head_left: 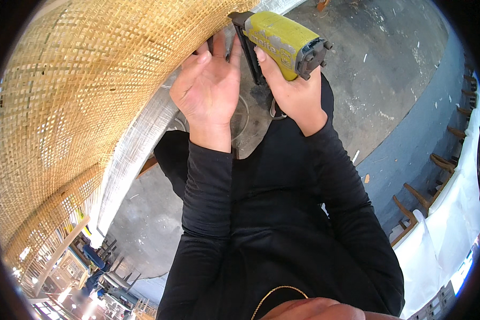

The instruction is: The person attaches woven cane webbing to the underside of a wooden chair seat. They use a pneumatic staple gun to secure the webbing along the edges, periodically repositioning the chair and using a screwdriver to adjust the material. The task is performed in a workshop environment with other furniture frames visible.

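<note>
My right hand (298, 98) is wrapped round the handle of a scuffed yellow-green pneumatic staple gun (282, 37). Its dark nose end reaches the edge of a large woven cane sheet (106, 64). Just left of the gun, my left hand (210, 88) shows its palm, fingers stretched toward that same edge. Its thumb stands apart, and some fingertips are hidden at the weave. Below the sheet's edge runs a pale, whitish curved rail (128, 144).
Grey concrete floor (381, 69) with scattered scraps lies to the right. Farther right, wooden legs (418, 194) stick out beside white sheeting (437, 240). Furniture frames and another person (93, 269) are at the lower left.
</note>
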A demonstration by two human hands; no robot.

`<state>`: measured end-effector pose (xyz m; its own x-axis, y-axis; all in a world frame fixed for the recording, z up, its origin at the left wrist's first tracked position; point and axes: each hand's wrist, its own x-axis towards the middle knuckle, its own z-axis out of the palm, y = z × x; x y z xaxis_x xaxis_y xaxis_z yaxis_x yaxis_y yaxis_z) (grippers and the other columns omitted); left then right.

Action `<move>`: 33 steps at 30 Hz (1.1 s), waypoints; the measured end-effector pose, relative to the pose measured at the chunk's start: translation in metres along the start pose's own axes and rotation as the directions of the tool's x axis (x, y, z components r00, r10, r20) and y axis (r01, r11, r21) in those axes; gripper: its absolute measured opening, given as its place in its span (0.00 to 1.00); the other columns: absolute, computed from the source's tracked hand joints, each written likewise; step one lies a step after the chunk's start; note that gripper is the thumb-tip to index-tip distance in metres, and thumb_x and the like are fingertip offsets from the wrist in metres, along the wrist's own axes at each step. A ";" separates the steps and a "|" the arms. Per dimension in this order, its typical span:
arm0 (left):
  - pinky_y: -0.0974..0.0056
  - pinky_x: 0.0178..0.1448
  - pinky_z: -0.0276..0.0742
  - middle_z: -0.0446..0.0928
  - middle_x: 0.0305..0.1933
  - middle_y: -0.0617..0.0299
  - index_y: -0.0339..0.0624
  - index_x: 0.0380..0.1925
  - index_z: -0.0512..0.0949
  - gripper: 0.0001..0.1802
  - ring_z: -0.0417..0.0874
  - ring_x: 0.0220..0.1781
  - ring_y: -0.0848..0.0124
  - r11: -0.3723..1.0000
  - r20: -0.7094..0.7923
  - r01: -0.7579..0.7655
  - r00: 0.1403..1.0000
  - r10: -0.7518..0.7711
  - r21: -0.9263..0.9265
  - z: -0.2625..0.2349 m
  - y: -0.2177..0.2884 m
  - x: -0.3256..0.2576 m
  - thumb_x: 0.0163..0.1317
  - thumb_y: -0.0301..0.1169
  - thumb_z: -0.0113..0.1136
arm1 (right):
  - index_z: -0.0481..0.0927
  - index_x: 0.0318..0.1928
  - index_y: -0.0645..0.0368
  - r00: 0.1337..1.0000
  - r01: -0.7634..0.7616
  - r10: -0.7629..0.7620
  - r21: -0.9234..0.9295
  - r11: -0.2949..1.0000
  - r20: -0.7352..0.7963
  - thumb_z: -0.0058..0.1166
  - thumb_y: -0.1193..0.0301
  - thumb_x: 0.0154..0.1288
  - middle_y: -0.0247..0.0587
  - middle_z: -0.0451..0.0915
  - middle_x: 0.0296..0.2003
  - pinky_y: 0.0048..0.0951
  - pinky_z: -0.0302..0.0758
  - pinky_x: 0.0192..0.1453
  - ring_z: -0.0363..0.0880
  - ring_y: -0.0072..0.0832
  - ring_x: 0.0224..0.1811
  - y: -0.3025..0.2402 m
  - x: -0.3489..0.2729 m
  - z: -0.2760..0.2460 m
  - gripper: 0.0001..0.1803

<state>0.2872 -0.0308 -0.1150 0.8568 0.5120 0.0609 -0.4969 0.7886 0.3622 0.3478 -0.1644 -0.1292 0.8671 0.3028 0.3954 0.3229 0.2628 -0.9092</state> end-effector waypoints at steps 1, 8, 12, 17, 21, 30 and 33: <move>0.41 0.85 0.47 0.75 0.66 0.61 0.41 0.62 0.75 0.29 0.68 0.73 0.57 0.999 0.011 0.006 1.000 -0.006 0.035 0.002 0.001 0.000 0.58 0.20 0.59 | 0.84 0.52 0.68 1.000 0.001 0.000 -0.028 1.000 0.018 0.66 0.77 0.67 0.42 0.89 0.45 0.28 0.82 0.50 0.88 0.25 0.46 -0.001 0.000 -0.001 0.15; 0.45 0.85 0.51 0.74 0.67 0.62 0.44 0.64 0.74 0.29 0.68 0.74 0.62 0.992 0.020 -0.013 1.000 0.011 0.124 0.004 -0.001 0.002 0.62 0.14 0.57 | 0.83 0.53 0.67 0.998 -0.057 0.059 -0.077 0.995 0.028 0.66 0.75 0.70 0.35 0.88 0.42 0.21 0.77 0.35 0.80 0.16 0.32 -0.008 -0.001 -0.001 0.14; 0.44 0.86 0.53 0.73 0.69 0.57 0.40 0.66 0.71 0.22 0.69 0.74 0.57 0.990 -0.083 -0.059 0.994 0.070 0.128 0.010 -0.008 0.004 0.73 0.27 0.58 | 0.84 0.53 0.66 0.990 -0.139 0.139 -0.037 0.990 -0.015 0.66 0.74 0.71 0.33 0.87 0.37 0.20 0.73 0.32 0.78 0.14 0.29 -0.007 -0.003 0.003 0.13; 0.47 0.85 0.58 0.70 0.71 0.57 0.39 0.68 0.68 0.24 0.69 0.75 0.55 0.969 -0.077 0.008 0.997 0.011 0.245 0.009 0.001 -0.003 0.76 0.31 0.58 | 0.83 0.54 0.68 0.946 -0.325 0.325 -0.002 0.946 -0.015 0.67 0.76 0.68 0.41 0.89 0.48 0.27 0.81 0.54 0.87 0.24 0.50 -0.011 -0.003 0.000 0.16; 0.45 0.82 0.63 0.67 0.74 0.55 0.44 0.70 0.65 0.26 0.66 0.79 0.48 0.866 -0.139 0.108 0.989 -0.045 0.488 0.027 0.021 -0.024 0.76 0.31 0.60 | 0.82 0.56 0.67 0.915 -0.400 0.400 0.000 0.916 -0.051 0.67 0.75 0.69 0.42 0.88 0.50 0.29 0.81 0.56 0.87 0.26 0.51 -0.008 -0.006 -0.002 0.18; 0.47 0.78 0.70 0.77 0.63 0.57 0.43 0.63 0.71 0.24 0.75 0.70 0.55 0.861 -0.207 -0.154 0.936 0.284 0.486 0.008 0.023 -0.024 0.70 0.21 0.63 | 0.83 0.54 0.67 0.948 -0.319 0.319 0.027 0.947 0.016 0.66 0.73 0.71 0.41 0.89 0.49 0.28 0.81 0.54 0.87 0.25 0.49 -0.012 -0.003 0.000 0.15; 0.44 0.80 0.64 0.76 0.63 0.57 0.42 0.64 0.71 0.27 0.73 0.72 0.55 0.886 -0.124 -0.159 0.964 0.234 0.434 0.007 0.032 -0.027 0.67 0.15 0.61 | 0.84 0.54 0.67 0.967 -0.251 0.252 -0.009 0.968 0.041 0.66 0.71 0.71 0.41 0.89 0.48 0.28 0.81 0.53 0.87 0.25 0.48 -0.012 -0.002 -0.004 0.16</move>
<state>0.2491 -0.0222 -0.0986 0.6931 0.7202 0.0284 -0.5172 0.4696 0.7155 0.3437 -0.1716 -0.1200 0.9040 0.3969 0.1591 0.0979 0.1700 -0.9806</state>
